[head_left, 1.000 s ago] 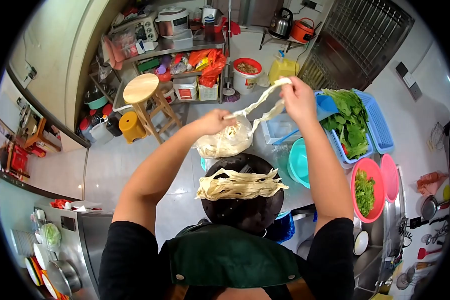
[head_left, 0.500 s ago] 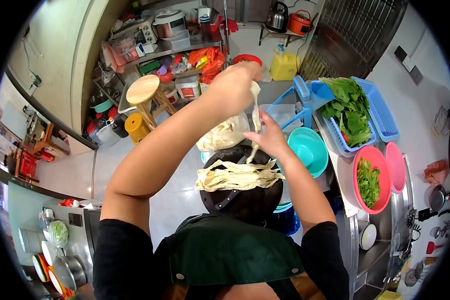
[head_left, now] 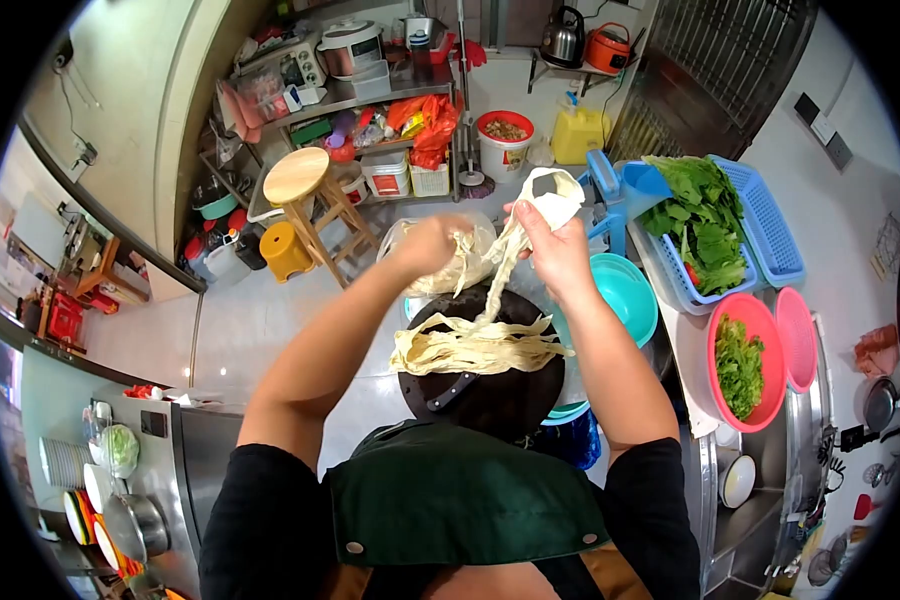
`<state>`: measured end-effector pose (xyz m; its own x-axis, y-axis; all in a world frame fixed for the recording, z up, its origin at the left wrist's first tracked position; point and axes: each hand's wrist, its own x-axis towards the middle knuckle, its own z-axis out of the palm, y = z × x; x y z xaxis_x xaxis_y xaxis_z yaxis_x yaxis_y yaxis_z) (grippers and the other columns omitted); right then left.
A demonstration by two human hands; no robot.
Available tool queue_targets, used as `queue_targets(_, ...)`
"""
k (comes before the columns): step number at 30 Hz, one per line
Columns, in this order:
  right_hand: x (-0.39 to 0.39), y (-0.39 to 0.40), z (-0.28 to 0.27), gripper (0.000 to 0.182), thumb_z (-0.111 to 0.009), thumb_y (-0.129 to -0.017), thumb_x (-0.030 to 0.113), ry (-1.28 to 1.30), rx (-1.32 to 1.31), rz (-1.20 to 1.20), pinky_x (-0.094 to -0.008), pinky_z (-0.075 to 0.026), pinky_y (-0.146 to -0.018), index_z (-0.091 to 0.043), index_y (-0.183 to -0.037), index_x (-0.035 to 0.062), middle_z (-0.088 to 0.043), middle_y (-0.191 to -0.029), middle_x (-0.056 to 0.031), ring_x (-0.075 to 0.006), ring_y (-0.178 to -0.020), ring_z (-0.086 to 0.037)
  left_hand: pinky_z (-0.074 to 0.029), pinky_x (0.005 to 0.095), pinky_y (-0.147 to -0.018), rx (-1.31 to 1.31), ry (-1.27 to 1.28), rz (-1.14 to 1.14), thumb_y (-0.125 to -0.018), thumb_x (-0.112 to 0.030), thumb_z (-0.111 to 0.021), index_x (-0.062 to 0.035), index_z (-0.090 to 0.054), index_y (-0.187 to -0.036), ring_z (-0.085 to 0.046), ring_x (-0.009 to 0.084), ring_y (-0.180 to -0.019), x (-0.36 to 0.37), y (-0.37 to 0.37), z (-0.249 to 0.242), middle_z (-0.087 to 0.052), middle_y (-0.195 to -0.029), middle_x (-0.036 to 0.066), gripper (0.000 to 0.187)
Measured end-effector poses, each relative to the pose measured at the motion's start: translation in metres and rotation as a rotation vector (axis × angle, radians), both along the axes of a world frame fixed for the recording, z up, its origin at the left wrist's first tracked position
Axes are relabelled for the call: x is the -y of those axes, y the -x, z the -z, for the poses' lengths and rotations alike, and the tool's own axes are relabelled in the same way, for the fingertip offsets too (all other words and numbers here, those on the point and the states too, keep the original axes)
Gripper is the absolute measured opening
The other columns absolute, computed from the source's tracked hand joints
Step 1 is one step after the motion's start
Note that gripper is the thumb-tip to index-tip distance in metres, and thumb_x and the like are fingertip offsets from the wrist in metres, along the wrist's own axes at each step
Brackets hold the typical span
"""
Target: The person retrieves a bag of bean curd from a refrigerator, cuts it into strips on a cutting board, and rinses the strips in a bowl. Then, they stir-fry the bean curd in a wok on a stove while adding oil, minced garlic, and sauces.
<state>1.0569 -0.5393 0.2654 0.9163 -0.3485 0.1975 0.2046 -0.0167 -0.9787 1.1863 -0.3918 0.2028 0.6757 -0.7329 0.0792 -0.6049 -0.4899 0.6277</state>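
My right hand [head_left: 560, 250] pinches a long pale yellow, limp vegetable strip [head_left: 510, 245] between thumb and fingers. The strip's upper end loops over the fingers, and its lower end hangs to the board. My left hand [head_left: 430, 245], smeared by motion, is over a clear plastic bag [head_left: 395, 240] of similar strips, its fingertips right at them. Below, a bundle of pale strips [head_left: 470, 347] lies side by side across a dark round chopping board [head_left: 510, 400]. A knife with a black riveted handle [head_left: 453, 392] lies on the board, its blade mostly hidden under the bundle.
Right of the board stand turquoise basins [head_left: 625, 300]. Further right are a blue basket [head_left: 705, 290] of leafy greens and a pink basin [head_left: 715, 370] of cut greens, beside the sink [head_left: 755, 500]. A wooden stool [head_left: 297, 176] and a red-rimmed bucket [head_left: 505, 150] stand ahead.
My left hand has come down from the strip's raised upper end to the bag. My right hand has moved up slightly and now holds the strip, whose top end flops over it.
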Motion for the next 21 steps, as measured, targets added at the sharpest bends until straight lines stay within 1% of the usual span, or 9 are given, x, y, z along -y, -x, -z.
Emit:
queue_targets(3,0.001,0.004,0.003,0.024,-0.052,-0.085,0.027,0.041,0.015,-0.029,-0.0185,-0.040,-0.047,-0.060,-0.089,0.0046,-0.059,-0.075,0.0010,-0.0048,-0.062,-0.053,-0.040,0.0323,-0.088,0.097,-0.246,0.086,-0.067,-0.007,-0.059,-0.0217,-0.056,-0.110,-0.050,0.0307,-0.101,0.001,0.017,0.055,-0.040,-0.120,0.016,0.045)
queue_targets(6,0.005,0.012,-0.003,0.024,-0.053,-0.085,0.027,0.015,0.046,0.003,-0.0181,-0.039,-0.047,-0.060,-0.088,0.0044,-0.059,-0.074,0.0008,-0.0046,-0.062,-0.053,-0.042,0.0340,-0.085,0.136,-0.168,0.025,-0.069,-0.009,-0.060,-0.0160,-0.062,-0.099,-0.053,0.0279,-0.096,0.005,0.011,0.084,-0.048,-0.109,0.015,0.031)
queue_targets(8,0.016,0.016,0.002,0.023,-0.053,-0.085,0.027,-0.014,0.087,0.040,-0.0179,-0.039,-0.046,-0.060,-0.088,0.0047,-0.060,-0.074,0.0006,-0.0047,-0.062,-0.053,-0.044,0.0336,-0.078,0.251,0.172,0.065,-0.071,-0.011,-0.062,-0.0085,-0.064,-0.085,-0.056,0.0258,-0.086,0.007,-0.009,0.094,-0.056,-0.094,0.014,0.015)
queue_targets(11,0.030,0.026,0.014,0.022,-0.053,-0.085,0.023,-0.044,0.052,0.153,-0.0174,-0.038,-0.045,-0.061,-0.092,0.0038,-0.060,-0.077,0.0000,-0.0030,-0.059,-0.051,-0.046,0.0271,-0.059,0.061,0.353,-0.152,-0.077,-0.013,-0.060,-0.0030,-0.063,-0.084,-0.057,0.0139,-0.064,0.007,-0.017,0.030,-0.063,-0.078,0.010,0.012)
queue_targets(12,0.036,0.029,0.022,0.022,-0.053,-0.085,0.022,-0.072,0.037,0.147,-0.0171,-0.038,-0.046,-0.060,-0.096,0.0043,-0.061,-0.079,-0.0002,-0.0030,-0.060,-0.051,-0.044,0.0237,-0.056,-0.269,0.444,-0.113,-0.079,-0.013,-0.059,-0.0043,-0.063,-0.085,-0.055,0.0080,-0.064,0.008,-0.030,0.014,-0.064,-0.076,0.005,0.011)
queue_targets(13,0.040,0.032,0.028,0.022,-0.053,-0.085,0.022,-0.075,0.039,0.149,-0.0171,-0.038,-0.046,-0.060,-0.096,0.0043,-0.061,-0.079,-0.0002,-0.0030,-0.060,-0.051,-0.043,0.0210,-0.055,-0.250,0.478,-0.026,-0.079,-0.012,-0.059,-0.0046,-0.064,-0.084,-0.052,0.0057,-0.063,0.008,-0.039,-0.006,-0.062,-0.074,0.001,0.010)
queue_targets(19,0.051,0.041,0.077,0.022,-0.052,-0.085,0.022,-0.044,-0.050,0.170,-0.0179,-0.038,-0.046,-0.059,-0.098,0.0062,-0.061,-0.086,0.0004,-0.0033,-0.060,-0.049,-0.043,0.0216,-0.062,-0.269,0.737,0.019,-0.082,-0.013,-0.050,-0.0023,-0.059,-0.082,-0.053,0.0071,-0.068,0.023,-0.024,-0.133,-0.061,-0.080,0.002,0.014)
queue_targets(20,0.049,0.041,0.087,0.022,-0.053,-0.084,0.022,-0.035,-0.054,0.144,-0.0185,-0.039,-0.048,-0.059,-0.099,0.0059,-0.061,-0.086,0.0004,-0.0035,-0.062,-0.049,-0.042,0.0244,-0.078,-0.280,0.769,0.082,-0.084,-0.013,-0.048,-0.0022,-0.060,-0.086,-0.055,0.0096,-0.086,0.025,-0.019,-0.148,-0.062,-0.096,0.006,0.016)
queue_targets(21,0.049,0.039,0.093,0.022,-0.053,-0.084,0.022,-0.036,-0.052,0.145,-0.0185,-0.039,-0.048,-0.059,-0.099,0.0059,-0.061,-0.086,0.0004,-0.0035,-0.062,-0.049,-0.043,0.0277,-0.080,-0.322,0.787,0.117,-0.087,-0.014,-0.042,0.0009,-0.054,-0.084,-0.055,0.0153,-0.093,0.027,-0.007,-0.166,-0.061,-0.096,0.011,0.019)
